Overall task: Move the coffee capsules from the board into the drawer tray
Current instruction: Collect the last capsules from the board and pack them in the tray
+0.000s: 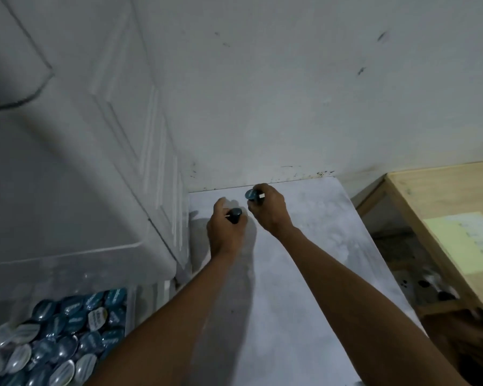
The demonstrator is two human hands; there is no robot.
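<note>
Both hands are out at the far end of the board (304, 274), close to the wall (262, 107), and each has a capsule. The left hand (226, 229) has its grip clamped round a dark capsule (235, 213), fingers curled about it. The right hand (272, 214), just beside it, pinches a teal-lidded capsule (252, 194) with the lid turned toward me. I see no other capsule on the board, so I take this for the last pick-up, or near it. The tray (131, 307) sits at the lower left, well apart from the hands, already heaped with capsules (76, 321). The next move, as I judge it, calls for both arms to swing back and left over the tray's rim and let go low, so nothing bounces off the heap. The teal lids carry pale lettering, one a cream label, all too blurred to read; the yellow sheet (466, 240) on the wooden desk (430, 190) at the right shows faint marks I cannot make out.
</note>
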